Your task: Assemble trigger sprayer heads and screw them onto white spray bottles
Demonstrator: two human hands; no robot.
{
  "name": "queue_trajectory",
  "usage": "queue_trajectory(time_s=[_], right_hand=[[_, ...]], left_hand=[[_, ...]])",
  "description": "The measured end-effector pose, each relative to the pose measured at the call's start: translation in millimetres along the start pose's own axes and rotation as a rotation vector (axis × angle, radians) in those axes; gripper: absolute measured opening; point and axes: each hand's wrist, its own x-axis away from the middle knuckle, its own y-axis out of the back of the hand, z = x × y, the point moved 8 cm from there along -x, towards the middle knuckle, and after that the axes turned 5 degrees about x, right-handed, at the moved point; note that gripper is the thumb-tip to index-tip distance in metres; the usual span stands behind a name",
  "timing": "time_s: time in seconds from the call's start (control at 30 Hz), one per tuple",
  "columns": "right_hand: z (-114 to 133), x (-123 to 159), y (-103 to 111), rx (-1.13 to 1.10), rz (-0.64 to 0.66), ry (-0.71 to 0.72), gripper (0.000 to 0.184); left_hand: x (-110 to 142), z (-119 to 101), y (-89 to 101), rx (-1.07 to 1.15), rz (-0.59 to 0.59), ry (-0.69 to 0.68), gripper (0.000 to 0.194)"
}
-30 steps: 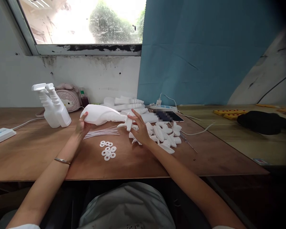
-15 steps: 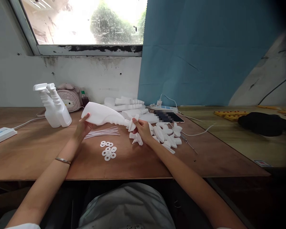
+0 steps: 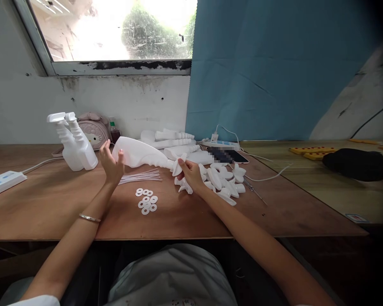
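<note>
Head view: white plastic bottle held sideways above brown tabletop.
Right hand: pinching white plastic trigger head at bottle's neck.
Left hand: open, fingers spread, at bottle's base; contact unclear.
Table front: flat white rings, thin white strips; piled white plastic trigger heads beside right hand.
Table back: white bottles lying stacked.

The left hand and right hand are bare, and so are both forearms. A slim, shiny, silver-coloured bracelet circles the left one. Further up that arm, a white sleeve begins; only a sliver of pale cloth shows on the right. Creased grey clothing covers the front, with small printed marks low down, too small to read
</note>
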Motion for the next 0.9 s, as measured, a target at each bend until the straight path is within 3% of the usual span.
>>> queue_trajectory(time_s=[0.03,0.1,0.2,0.3,0.63,0.8,0.9], right_hand=[[-0.8,0.6,-2.6,-0.019,0.019,-0.008,0.049],[-1.0,2.7,-7.9,-0.055,0.055,-0.024,0.048],[4.0,8.3,-14.9,-0.086,0.103,-0.017,0.045],[11.9,15.9,-21.1,-0.067,0.153,0.021,0.043],[24.1,31.6,-38.0,0.054,0.284,0.128,0.040],[30.0,38.8,-45.6,-0.036,0.381,0.162,0.047],[24.7,39.6,-48.0,-0.012,0.398,0.156,0.047]], left_hand=[[5.6,-14.2,-6.6,-0.071,0.039,-0.127,0.061],[23.0,-34.6,-33.4,-0.142,0.246,-0.286,0.065],[57.5,-49.8,-78.2,-0.179,0.612,-0.397,0.056],[78.6,-55.0,-97.4,-0.214,0.749,-0.458,0.043],[70.3,-52.5,-82.3,-0.120,0.650,-0.306,0.030],[51.1,-52.3,-56.6,-0.140,0.408,-0.283,0.007],[27.3,-48.7,-32.2,-0.118,0.242,-0.231,0.007]])
